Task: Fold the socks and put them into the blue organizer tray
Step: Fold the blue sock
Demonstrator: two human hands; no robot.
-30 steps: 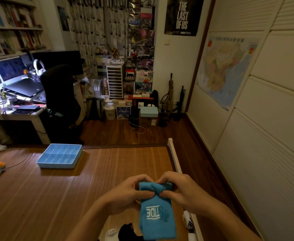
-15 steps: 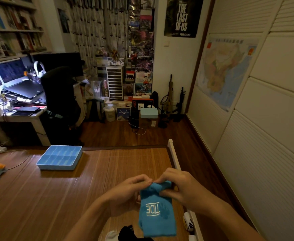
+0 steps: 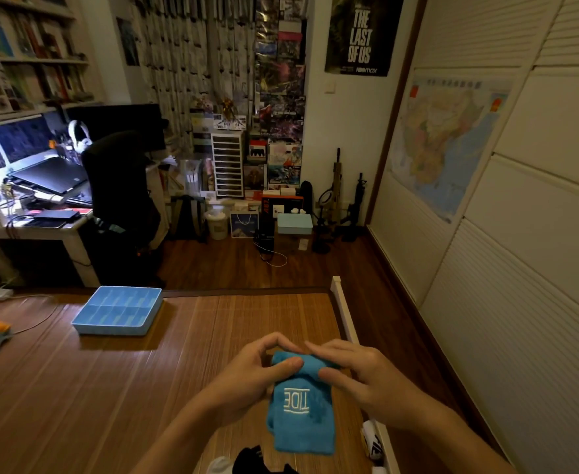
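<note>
a single wide-angle view is taken from the person's head, aimed forward and tilted down, so that the left hand [image 3: 247, 379] and right hand [image 3: 370, 381] are seen from above and behind at close range, low in the middle of the frame, with the blue sock [image 3: 301, 419] pinched between them lying nearest the lens. the bamboo mat [image 3: 144, 388] is looked down on at a slant, and the blue organizer tray [image 3: 110, 329] is caught farther off at mid-left. the far wall with its poster [image 3: 363, 32] is faced nearly head-on at the top, the desk [image 3: 66, 230] is kept at the left edge, and the white panelled doors [image 3: 520, 268] are stretched along the right side.
</note>
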